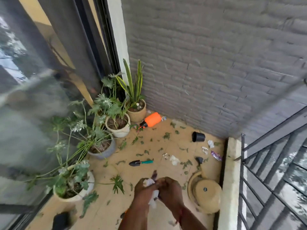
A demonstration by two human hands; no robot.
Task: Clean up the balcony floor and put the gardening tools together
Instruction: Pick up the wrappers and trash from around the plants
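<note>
Head view, catalogued left to right from my remote station.

1. Potted plants (118, 130): a row along the glass door, all upright.
2. Trowel (141, 162): green handle, lying flat on the floor (154, 146), well apart from the other tools.
3. Left hand (142, 186): fingers curled round a paper wad (153, 195), white and crumpled.
4. Orange sprayer (152, 119): on its side in the far corner by the wall.
5. Right hand (169, 188): closed on the same wad, touching the left.
6. Paper scraps (174, 160): several, between the trowel and the parapet.
7. Leaf litter (186, 163): scattered across most of the tiles.
8. Black pot (198, 136): tipped over.
9. Small dark tool (199, 159): I cannot tell its type.
10. Beige pot (206, 195): overturned against the parapet.
11. Purple wrapper (216, 155): just beside the parapet.

Step in hand, as I judge it: rubbish collection, at an early stage, with the tools not yet gathered. The next move calls for one hand to keep the wad and the other to let go and reach forward for the nearest scraps.
</note>
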